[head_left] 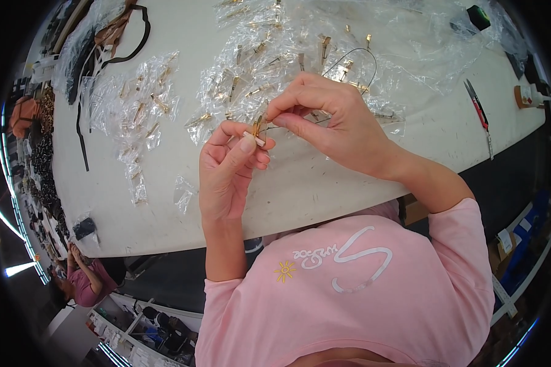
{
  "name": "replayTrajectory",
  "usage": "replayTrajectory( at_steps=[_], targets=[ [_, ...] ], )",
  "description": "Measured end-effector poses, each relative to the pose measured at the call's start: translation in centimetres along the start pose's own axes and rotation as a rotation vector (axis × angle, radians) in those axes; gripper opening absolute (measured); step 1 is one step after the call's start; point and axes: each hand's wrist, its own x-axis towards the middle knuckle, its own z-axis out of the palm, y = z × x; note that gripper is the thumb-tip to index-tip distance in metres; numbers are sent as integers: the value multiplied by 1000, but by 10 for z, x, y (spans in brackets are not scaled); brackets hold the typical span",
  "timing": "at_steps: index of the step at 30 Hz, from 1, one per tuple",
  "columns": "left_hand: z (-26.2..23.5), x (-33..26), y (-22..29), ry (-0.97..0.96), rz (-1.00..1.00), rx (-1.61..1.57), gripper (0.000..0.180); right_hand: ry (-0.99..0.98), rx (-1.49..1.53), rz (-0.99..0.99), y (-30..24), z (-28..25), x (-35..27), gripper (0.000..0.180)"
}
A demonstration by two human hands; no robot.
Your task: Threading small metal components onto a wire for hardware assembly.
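Observation:
My left hand [228, 168] is closed, pinching a small gold-coloured metal fitting [256, 129] with a pale piece at its lower end, between thumb and fingers. Close beside it, my right hand [340, 119] is closed too, its thumb and forefinger pinched at the fitting's upper end. A thin dark cord [375, 60] loops up behind my right hand; a short stretch also shows between the hands. Whether it joins the fitting I cannot tell. Beyond my hands lies a spread of clear plastic bags [245, 67] with similar gold-coloured fittings.
A smaller group of bagged fittings [142, 113] lies on the left of the white table [275, 211]. Red-handled scissors or snips [480, 113] and a small white bottle [532, 96] are at the right. Black straps [146, 27] lie far left. Another person [92, 281] sits at lower left.

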Motion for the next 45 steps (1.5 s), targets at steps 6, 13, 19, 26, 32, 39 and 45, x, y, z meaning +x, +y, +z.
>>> replayTrajectory(
  at_steps=[6,13,19,26,32,39,45],
  targets=[
    [-2,1,-2,-9,2,-4,13,1,-5,-10,3,0,-1,9],
    [0,0,-3,-5,-3,0,12,-27,23,16,0,-1,-2,10],
    [7,-2,-3,54,130,211,12,-136,328,258,4,-6,1,10],
    [8,0,-2,33,90,280,13,-255,763,509,12,-8,8,15],
    [7,0,-4,61,110,337,13,-240,520,247,5,-2,4,15],
    [5,1,-7,12,48,312,15,-112,-59,-54,-3,2,-3,11],
    [1,1,-14,52,86,379,14,-90,-252,-406,-15,-9,4,12]
  ],
)
